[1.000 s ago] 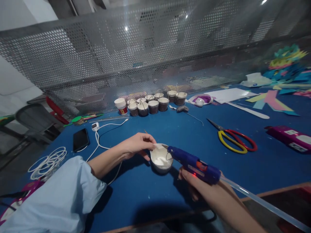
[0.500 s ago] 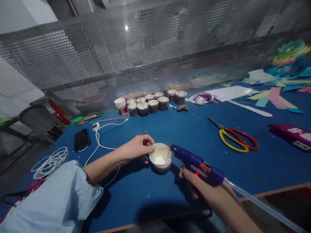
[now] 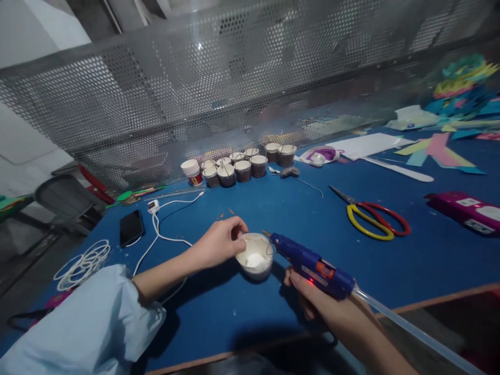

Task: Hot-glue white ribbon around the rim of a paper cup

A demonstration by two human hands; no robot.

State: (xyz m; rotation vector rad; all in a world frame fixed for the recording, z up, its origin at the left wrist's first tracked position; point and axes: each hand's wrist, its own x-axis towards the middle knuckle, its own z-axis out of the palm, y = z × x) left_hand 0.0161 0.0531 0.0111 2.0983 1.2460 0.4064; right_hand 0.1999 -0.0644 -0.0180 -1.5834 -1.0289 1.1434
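Note:
A small white paper cup [image 3: 255, 264] stands near the front of the blue table, its inside facing me. My left hand [image 3: 222, 240] pinches the cup's left rim between thumb and fingers. In my right hand [image 3: 312, 299] is a blue glue gun [image 3: 312, 265], gripped at its handle, with a red light glowing on its side. A long clear glue stick [image 3: 406, 320] sticks out of its back end. The gun's nozzle points left, close to the cup's right rim; whether it touches I cannot tell. A thin wire shows at that side of the cup.
Several dark-wrapped cups [image 3: 242, 171] with wire handles stand at the back beside stacked paper cups [image 3: 191, 172]. Scissors [image 3: 369, 221] lie at right, near a purple box [image 3: 464, 211]. A phone [image 3: 132, 228] and white cables [image 3: 84, 263] lie left. A perforated metal screen [image 3: 175, 99] rises behind.
The view has shifted slightly. My left hand still holds the cup's rim, and the glue gun stays by the right rim in my right hand.

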